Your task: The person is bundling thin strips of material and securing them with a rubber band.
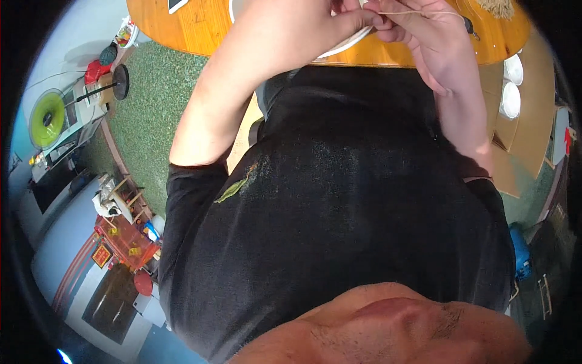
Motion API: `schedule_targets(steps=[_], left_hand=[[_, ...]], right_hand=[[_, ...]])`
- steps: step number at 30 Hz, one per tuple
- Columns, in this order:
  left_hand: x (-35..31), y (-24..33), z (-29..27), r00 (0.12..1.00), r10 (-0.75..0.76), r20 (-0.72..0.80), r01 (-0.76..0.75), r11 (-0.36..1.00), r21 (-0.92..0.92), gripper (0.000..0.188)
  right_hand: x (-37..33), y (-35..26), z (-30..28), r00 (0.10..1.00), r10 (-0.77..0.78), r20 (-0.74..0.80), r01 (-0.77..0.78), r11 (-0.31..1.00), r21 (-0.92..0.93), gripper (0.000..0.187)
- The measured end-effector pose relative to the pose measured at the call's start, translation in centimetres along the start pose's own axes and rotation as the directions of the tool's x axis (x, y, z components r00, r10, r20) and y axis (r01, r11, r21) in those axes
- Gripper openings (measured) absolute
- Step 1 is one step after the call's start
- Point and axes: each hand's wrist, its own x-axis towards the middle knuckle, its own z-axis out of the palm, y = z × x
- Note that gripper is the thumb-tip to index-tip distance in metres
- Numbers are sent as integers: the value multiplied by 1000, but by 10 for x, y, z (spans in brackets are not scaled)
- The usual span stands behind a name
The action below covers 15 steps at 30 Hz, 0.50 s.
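Both my hands are close together above the near edge of the wooden table, at the top of the head view. My left hand (351, 23) is closed, its thumb and fingertips pinched on the end of a thin tan string (412, 13). My right hand (431, 31) is closed too, thumb and fingers pinched beside the left fingertips, with the string running across its fingers. Under the hands a white round rim (348, 47), like that of a bowl, shows in part; my left hand and forearm cover most of it.
The orange-brown wooden table (182, 27) holds a phone-like flat object (177, 5), a tan fibre bundle (497, 7) and a small dark item (470, 27). White bowls (510, 100) sit by cardboard (533, 121) at right. A green-bladed fan (47, 119) stands left.
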Motion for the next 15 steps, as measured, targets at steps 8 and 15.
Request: schedule_targets(steps=[8, 15], left_hand=[[3, -1, 4, 989, -134, 61, 141, 982, -127, 11], [6, -7, 8, 979, -176, 100, 200, 911, -361, 4]], right_hand=[[-4, -11, -6, 1000, -11, 14, 13, 986, -168, 7], [-2, -17, -6, 1000, 10, 6, -8, 979, -203, 11]])
